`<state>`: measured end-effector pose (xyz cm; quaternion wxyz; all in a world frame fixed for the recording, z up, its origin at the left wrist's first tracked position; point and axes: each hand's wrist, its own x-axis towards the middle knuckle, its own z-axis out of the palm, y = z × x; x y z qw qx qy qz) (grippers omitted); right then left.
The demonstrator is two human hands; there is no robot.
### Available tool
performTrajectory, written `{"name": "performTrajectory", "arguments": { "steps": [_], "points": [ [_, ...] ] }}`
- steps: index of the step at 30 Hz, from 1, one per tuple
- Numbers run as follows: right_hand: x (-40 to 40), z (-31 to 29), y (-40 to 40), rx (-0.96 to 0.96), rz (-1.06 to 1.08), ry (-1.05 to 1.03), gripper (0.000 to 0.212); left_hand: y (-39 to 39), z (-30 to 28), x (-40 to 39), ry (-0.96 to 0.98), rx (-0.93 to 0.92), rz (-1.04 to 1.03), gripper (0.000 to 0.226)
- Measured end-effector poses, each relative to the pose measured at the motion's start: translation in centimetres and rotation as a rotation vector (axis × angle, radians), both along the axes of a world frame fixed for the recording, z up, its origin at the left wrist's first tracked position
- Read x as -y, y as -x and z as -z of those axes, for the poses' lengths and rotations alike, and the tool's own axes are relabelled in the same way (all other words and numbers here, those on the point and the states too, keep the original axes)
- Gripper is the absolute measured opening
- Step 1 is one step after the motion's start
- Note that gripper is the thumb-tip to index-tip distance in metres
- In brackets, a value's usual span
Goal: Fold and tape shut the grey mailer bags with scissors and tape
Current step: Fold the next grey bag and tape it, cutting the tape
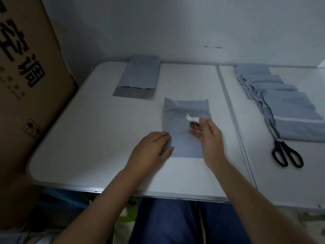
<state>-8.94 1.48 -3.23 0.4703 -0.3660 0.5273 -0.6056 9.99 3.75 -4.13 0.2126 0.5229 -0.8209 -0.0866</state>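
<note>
So the mailer bag (pixel 184 120) sits mid-table (pixel 88 138), left hand (pixel 151 147) on its near-left corner, right hand (pixel 209 136) holding the tape roll (pixel 195 128) over it. Another bag stack (pixel 140 76) lies behind-left at the far edge. Overlapping bags (pixel 281 103) are off right, scissors (pixel 284 152) in front of them. A cardboard box (pixel 26 85) stands left of the table.

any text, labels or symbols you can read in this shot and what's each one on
Cardboard box: large black Chinese characters, cropped by the frame edge and tilted; the clearest reads "调".
Same box, small grey print under the characters: too small and blurred to read.
Same box, lower down: handling pictograms, one an umbrella; no words.
Tape roll in the right hand: red label with pale lettering, too small to read.
Mailer bags and scissors: no text visible.
</note>
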Motion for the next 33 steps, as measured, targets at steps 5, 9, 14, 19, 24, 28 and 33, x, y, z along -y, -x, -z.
{"name": "performTrajectory", "arguments": {
  "steps": [5, 9, 14, 19, 24, 28, 33],
  "points": [
    [0.5, -0.6, 0.4, -0.031, -0.034, -0.011, 0.021, -0.2, 0.1, -0.4, -0.023, -0.014, -0.013, 0.045],
    [1.4, -2.5, -0.1, -0.09, -0.14, -0.019, 0.019, -0.2, 0.4, -0.2, -0.006, -0.007, -0.012, 0.043],
    [2.3, -3.1, -1.8, -0.312, -0.263, -0.065, 0.022, -0.1, 0.7, -0.2, -0.004, -0.023, -0.008, 0.047],
    [2.0, -2.4, -3.3, -0.152, -0.181, -0.047, 0.025, 0.0, 0.9, -0.2, 0.003, -0.033, -0.015, 0.047],
    [1.1, -0.6, -3.5, -0.323, -0.199, -0.011, 0.028, -0.1, 0.9, -0.4, -0.007, -0.03, -0.022, 0.047],
    [0.8, 0.0, -3.0, -0.466, -0.185, 0.024, 0.03, -0.4, 1.0, -0.5, -0.016, -0.031, -0.034, 0.046],
    [0.7, 0.0, -3.2, -0.569, -0.175, 0.042, 0.032, -1.5, 0.6, -0.4, -0.013, -0.02, -0.034, 0.041]
  ]
}}
